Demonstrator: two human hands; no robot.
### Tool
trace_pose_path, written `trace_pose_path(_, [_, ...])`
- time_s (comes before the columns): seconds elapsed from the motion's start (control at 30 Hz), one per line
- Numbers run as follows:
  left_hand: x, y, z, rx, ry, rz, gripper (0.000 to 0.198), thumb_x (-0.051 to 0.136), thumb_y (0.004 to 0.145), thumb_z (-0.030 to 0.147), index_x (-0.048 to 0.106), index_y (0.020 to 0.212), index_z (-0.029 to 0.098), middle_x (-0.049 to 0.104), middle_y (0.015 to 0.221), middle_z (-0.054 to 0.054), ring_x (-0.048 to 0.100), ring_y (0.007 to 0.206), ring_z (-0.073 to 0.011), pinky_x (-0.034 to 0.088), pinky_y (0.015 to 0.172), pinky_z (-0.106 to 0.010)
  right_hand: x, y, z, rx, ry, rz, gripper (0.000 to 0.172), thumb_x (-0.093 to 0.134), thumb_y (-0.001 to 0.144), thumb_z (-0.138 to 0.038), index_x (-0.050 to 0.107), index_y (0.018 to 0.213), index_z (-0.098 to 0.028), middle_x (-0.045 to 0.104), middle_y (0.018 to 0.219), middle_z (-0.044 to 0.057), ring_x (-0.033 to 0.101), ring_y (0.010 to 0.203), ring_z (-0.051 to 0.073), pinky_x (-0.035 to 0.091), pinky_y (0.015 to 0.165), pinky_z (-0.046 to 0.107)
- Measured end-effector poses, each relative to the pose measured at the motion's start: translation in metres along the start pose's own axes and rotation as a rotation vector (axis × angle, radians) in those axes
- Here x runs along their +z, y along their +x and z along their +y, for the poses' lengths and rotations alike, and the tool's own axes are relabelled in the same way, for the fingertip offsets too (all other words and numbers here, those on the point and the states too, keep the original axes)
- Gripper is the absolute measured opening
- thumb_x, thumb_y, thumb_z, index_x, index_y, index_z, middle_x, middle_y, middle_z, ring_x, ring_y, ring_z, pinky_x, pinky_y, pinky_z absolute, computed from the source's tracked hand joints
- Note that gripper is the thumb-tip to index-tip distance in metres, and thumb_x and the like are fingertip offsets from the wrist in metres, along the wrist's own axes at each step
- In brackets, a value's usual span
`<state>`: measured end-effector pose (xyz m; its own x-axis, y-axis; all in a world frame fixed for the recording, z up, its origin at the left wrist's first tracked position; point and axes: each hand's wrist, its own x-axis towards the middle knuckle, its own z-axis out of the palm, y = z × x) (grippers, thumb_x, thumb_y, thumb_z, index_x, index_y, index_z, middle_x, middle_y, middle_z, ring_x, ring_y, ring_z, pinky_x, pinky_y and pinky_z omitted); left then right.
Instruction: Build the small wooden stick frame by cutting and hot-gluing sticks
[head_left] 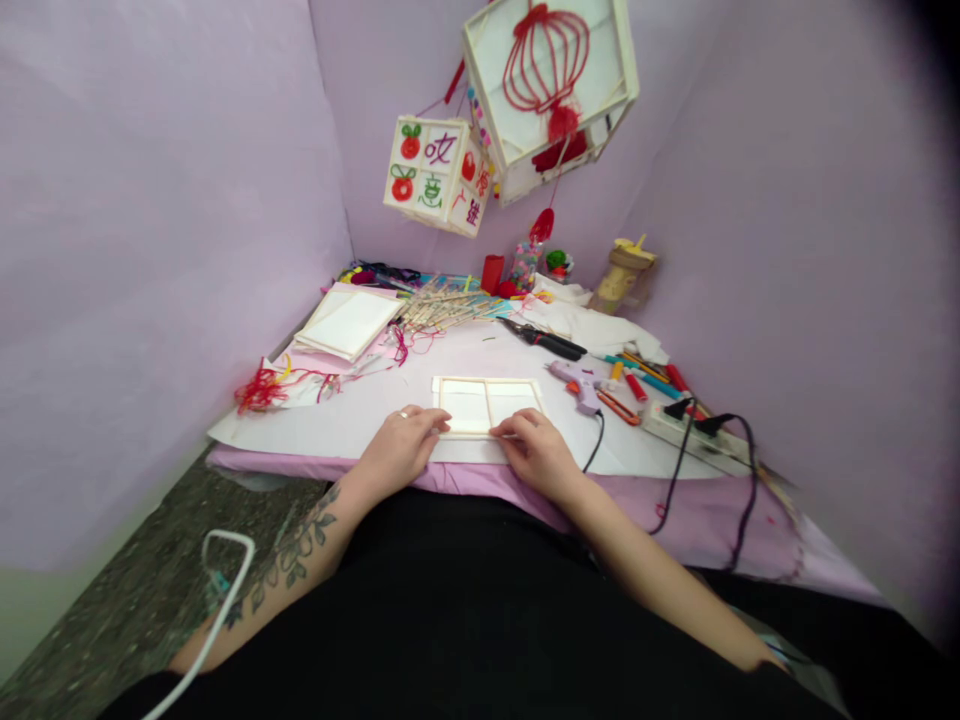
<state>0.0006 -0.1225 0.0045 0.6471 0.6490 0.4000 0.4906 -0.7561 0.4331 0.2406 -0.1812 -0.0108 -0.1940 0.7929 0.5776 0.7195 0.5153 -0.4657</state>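
A small rectangular frame of thin pale sticks [488, 405], with a crossbar down its middle, lies flat on white paper near the table's front edge. White sheet shows inside and just past its upper and left sides. At its lower left corner, my left hand [401, 445], a ring on one finger, has its fingertips closed on the stick. My right hand [536, 450] pinches the lower stick just right of the crossbar. A lilac glue gun [579, 385] lies to the right of the frame, its cord running toward the front edge.
Black-handled pliers [544, 338], a bundle of sticks [450, 303] and stacked white panels [349, 322] lie farther back. Red yarn [261, 388] is at left. A power strip [701, 437] with cables sits right. Decorated lanterns [431, 175] hang above; a yellow-lidded cup [624, 275] stands behind.
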Motion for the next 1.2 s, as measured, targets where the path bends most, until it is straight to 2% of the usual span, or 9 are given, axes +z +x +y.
trace_pose_path(0.2, [0.0025, -0.0008, -0.0008, -0.005, -0.038, 0.038, 0.028, 0.047, 0.087, 0.014, 0.053, 0.113, 0.019, 0.07, 0.095, -0.004, 0.06, 0.095, -0.0203, 0.048, 0.086, -0.036, -0.0003, 0.0, 0.0021, 0.033, 0.059, -0.034, 0.017, 0.052, 0.083, -0.01, 0.063, 0.091, -0.02, 0.059, 0.086, 0.007, 0.059, 0.083, 0.019, 0.052, 0.074, 0.034])
trace_pose_path(0.33, [0.0047, -0.003, -0.0027, -0.046, -0.043, 0.056, 0.027, 0.048, 0.087, 0.019, 0.052, 0.113, 0.018, 0.066, 0.105, -0.007, 0.062, 0.096, -0.019, 0.049, 0.088, -0.036, -0.0015, -0.0014, 0.0018, 0.054, 0.094, -0.014, 0.019, 0.053, 0.082, -0.009, 0.062, 0.095, -0.02, 0.059, 0.088, 0.007, 0.059, 0.085, 0.019, 0.052, 0.074, 0.033])
trace_pose_path(0.43, [0.0049, -0.004, -0.0042, -0.089, -0.063, 0.04, 0.028, 0.048, 0.086, 0.02, 0.051, 0.115, 0.019, 0.064, 0.109, -0.007, 0.063, 0.094, -0.017, 0.05, 0.087, -0.034, -0.0012, -0.002, 0.0009, 0.058, 0.093, -0.008, 0.017, 0.053, 0.083, -0.01, 0.062, 0.092, -0.02, 0.058, 0.087, 0.007, 0.059, 0.083, 0.019, 0.052, 0.073, 0.033])
trace_pose_path(0.7, [0.0011, -0.0015, -0.0059, -0.168, -0.117, -0.027, 0.032, 0.051, 0.083, 0.022, 0.051, 0.115, 0.021, 0.069, 0.104, -0.004, 0.066, 0.092, -0.017, 0.053, 0.085, -0.031, -0.0008, 0.0008, -0.0018, 0.027, 0.05, -0.024, 0.014, 0.052, 0.084, -0.014, 0.063, 0.092, -0.02, 0.058, 0.084, 0.007, 0.059, 0.079, 0.018, 0.051, 0.071, 0.032])
trace_pose_path(0.83, [0.0001, -0.0003, -0.0052, -0.138, -0.071, -0.036, 0.028, 0.05, 0.084, 0.022, 0.057, 0.111, 0.019, 0.069, 0.105, -0.006, 0.067, 0.092, -0.0172, 0.053, 0.085, -0.031, -0.001, 0.0016, -0.0025, 0.013, 0.034, -0.039, 0.014, 0.051, 0.084, -0.013, 0.062, 0.092, -0.019, 0.058, 0.085, 0.007, 0.058, 0.08, 0.019, 0.051, 0.072, 0.032])
trace_pose_path(1.03, [0.0005, 0.0016, -0.0067, -0.01, 0.001, -0.025, 0.026, 0.046, 0.087, 0.02, 0.067, 0.103, 0.018, 0.067, 0.114, -0.007, 0.062, 0.106, -0.0184, 0.05, 0.094, -0.033, -0.0007, 0.0018, -0.0018, -0.011, 0.019, -0.045, 0.015, 0.051, 0.083, -0.012, 0.061, 0.091, -0.02, 0.059, 0.085, 0.007, 0.058, 0.082, 0.019, 0.051, 0.074, 0.033])
trace_pose_path(1.2, [0.0034, 0.0019, -0.01, -0.014, 0.031, -0.038, 0.027, 0.046, 0.088, 0.019, 0.069, 0.103, 0.018, 0.066, 0.117, -0.007, 0.061, 0.109, -0.019, 0.048, 0.098, -0.035, -0.0023, 0.0022, 0.0029, 0.056, 0.07, 0.016, 0.024, 0.051, 0.078, -0.008, 0.06, 0.097, -0.019, 0.062, 0.091, 0.007, 0.059, 0.087, 0.02, 0.051, 0.075, 0.034])
